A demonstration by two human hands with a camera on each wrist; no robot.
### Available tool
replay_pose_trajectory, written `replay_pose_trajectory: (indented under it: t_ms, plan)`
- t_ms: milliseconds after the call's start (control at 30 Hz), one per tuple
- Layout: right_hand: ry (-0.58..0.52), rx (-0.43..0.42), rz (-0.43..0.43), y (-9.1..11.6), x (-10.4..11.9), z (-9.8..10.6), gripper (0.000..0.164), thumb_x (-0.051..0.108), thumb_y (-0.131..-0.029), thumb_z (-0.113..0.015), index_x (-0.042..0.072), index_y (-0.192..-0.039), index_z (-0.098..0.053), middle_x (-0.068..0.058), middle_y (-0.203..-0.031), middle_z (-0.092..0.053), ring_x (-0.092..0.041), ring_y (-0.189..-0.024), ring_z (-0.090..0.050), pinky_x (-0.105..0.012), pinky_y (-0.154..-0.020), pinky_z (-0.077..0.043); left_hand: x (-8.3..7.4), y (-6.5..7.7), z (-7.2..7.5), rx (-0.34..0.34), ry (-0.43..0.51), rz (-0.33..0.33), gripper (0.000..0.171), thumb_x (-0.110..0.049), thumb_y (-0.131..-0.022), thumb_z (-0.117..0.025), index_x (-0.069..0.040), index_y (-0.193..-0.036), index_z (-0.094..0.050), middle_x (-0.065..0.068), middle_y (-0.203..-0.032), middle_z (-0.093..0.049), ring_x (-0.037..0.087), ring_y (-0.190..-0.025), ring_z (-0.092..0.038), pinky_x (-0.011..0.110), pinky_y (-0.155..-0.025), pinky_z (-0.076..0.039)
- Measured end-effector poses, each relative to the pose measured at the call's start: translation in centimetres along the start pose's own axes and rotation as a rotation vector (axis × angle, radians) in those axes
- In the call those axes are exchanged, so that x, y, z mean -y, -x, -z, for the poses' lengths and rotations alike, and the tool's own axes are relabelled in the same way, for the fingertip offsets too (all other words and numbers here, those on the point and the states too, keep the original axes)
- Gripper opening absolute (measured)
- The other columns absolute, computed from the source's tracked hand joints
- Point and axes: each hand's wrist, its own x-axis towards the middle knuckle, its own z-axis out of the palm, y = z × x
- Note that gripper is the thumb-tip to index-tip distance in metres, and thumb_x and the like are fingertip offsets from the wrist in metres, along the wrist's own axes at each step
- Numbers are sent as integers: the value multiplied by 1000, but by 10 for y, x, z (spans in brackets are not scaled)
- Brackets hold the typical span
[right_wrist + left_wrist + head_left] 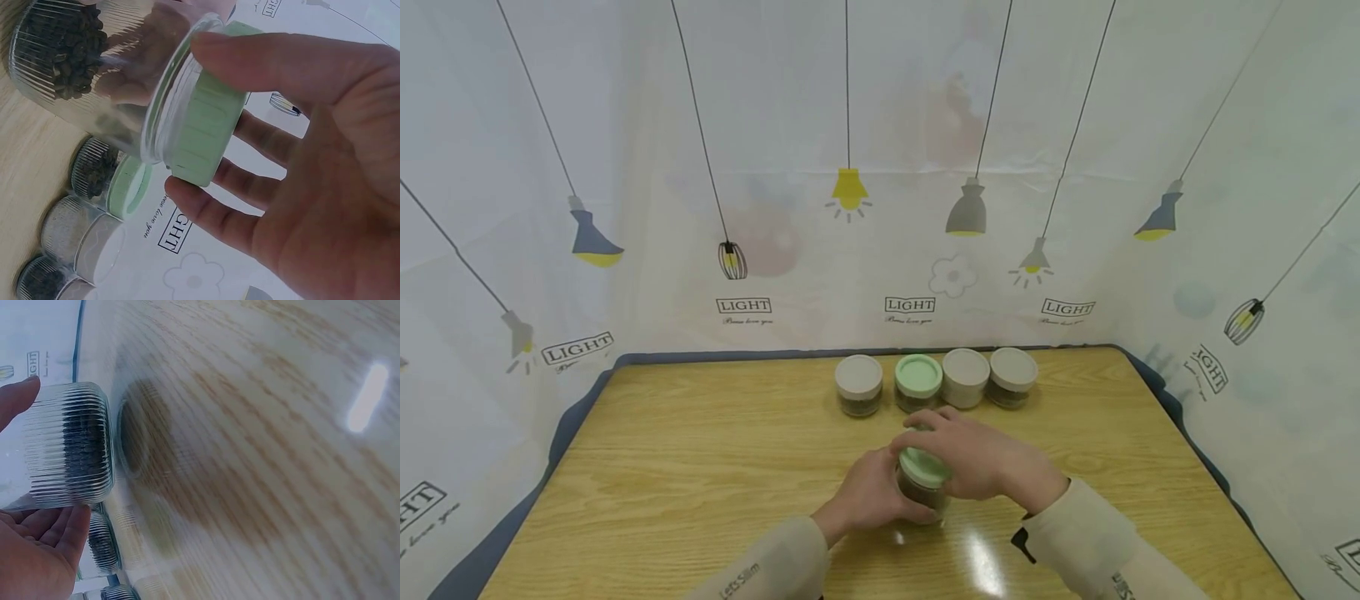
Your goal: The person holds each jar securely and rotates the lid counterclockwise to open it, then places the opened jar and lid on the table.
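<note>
The right hand (981, 457), fingers curled, grips the green lid (209, 122) atop the upright ribbed glass jar (75, 447), which the left hand (874, 493) clasps.

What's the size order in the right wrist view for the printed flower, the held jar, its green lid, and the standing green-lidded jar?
1. Held jar
2. Its green lid
3. Standing green-lidded jar
4. Printed flower
Nearness enlarges the first two, so true sizes are unsure.

- Head view: we observe diffuse light, glare (983, 565) on the surface (700, 467).
- Left wrist: we note an elongated white highlight (369, 398).
- Right wrist: we see slightly soft detail.
</note>
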Motion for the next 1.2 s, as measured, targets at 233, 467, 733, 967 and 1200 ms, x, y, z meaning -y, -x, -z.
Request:
replay_pose_trajectory:
  t_ms: [233, 467, 733, 967, 1200]
  plan:
    - [-7, 4, 6, 1, 1, 5, 74, -4, -70, -77, 27, -133, -54, -7, -146, -44, -36, -131, -43, -52, -99, -47, 1, 0, -1, 0, -7, -4, 78, -50, -62, -87, -22, -128, -55, -9, -113, -67, 9, -102, -62, 29, -86, -50]
    - [-36, -8, -7, 5, 4, 13, 75, -4, -71, -75, 28, -135, -53, -5, -148, -42, -35, -133, -40, -54, -101, -45, 0, 1, 0, 9, 27, 4, 87, -49, -62, -88, -21, -136, -49, -9, -117, -66, 9, -105, -62, 30, -89, -50]
    - [-34, -52, -16, 10, 0, 16, 73, 3, -70, -77, 27, -135, -54, -8, -145, -45, -37, -128, -45, -54, -98, -47, 5, -1, 0, 16, 76, 30, 91, -52, -61, -88, -29, -139, -47, -13, -121, -64, 12, -114, -60, 40, -98, -48]
    - [-35, -102, -99, 23, -9, 20, 73, 2, -69, -78, 26, -134, -55, -10, -143, -47, -42, -129, -43, -60, -98, -45, 4, -5, -1, 11, 44, 17, 91, -51, -62, -87, -19, -138, -49, -4, -126, -63, 18, -117, -60, 43, -99, -49]
    - [-90, -90, -167, 39, -19, 26, 74, 3, -71, -79, 28, -136, -54, -9, -145, -44, -43, -128, -41, -57, -91, -48, 2, -8, -1, 3, 14, 19, 84, -50, -61, -87, -16, -131, -54, 1, -124, -65, 21, -116, -61, 43, -99, -49]
